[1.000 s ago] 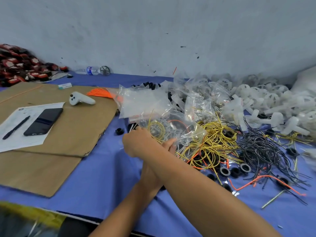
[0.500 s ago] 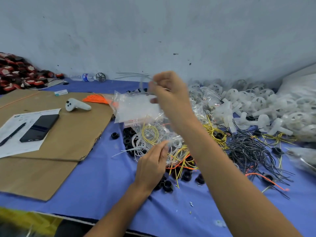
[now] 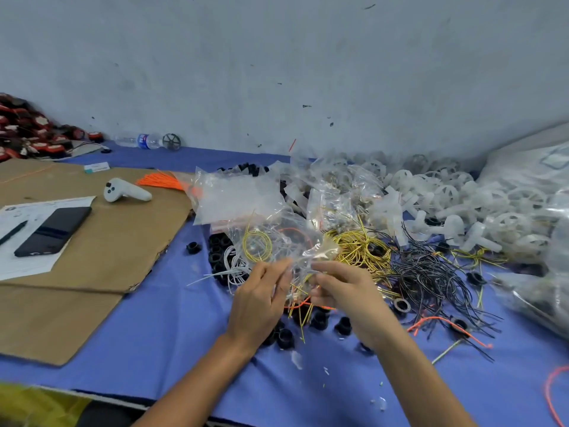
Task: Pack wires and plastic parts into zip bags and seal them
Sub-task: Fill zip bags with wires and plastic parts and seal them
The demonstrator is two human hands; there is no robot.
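I see the left hand [image 3: 258, 300] and right hand [image 3: 341, 291] both pinching the near edge of a clear plastic zip bag [image 3: 292, 241], yellow wire coil [image 3: 257, 245] inside, low over the blue cloth [image 3: 172, 318]. Tangled black wires [image 3: 425, 272] lie to its right.

Glossy clear plastic zip bag [image 3: 286, 241]; matt, seemingly cloth table cover [image 3: 172, 328].

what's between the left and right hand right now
In the head view, a crumpled clear zip bag spans the gap between the left hand and right hand; both pinch its edge.
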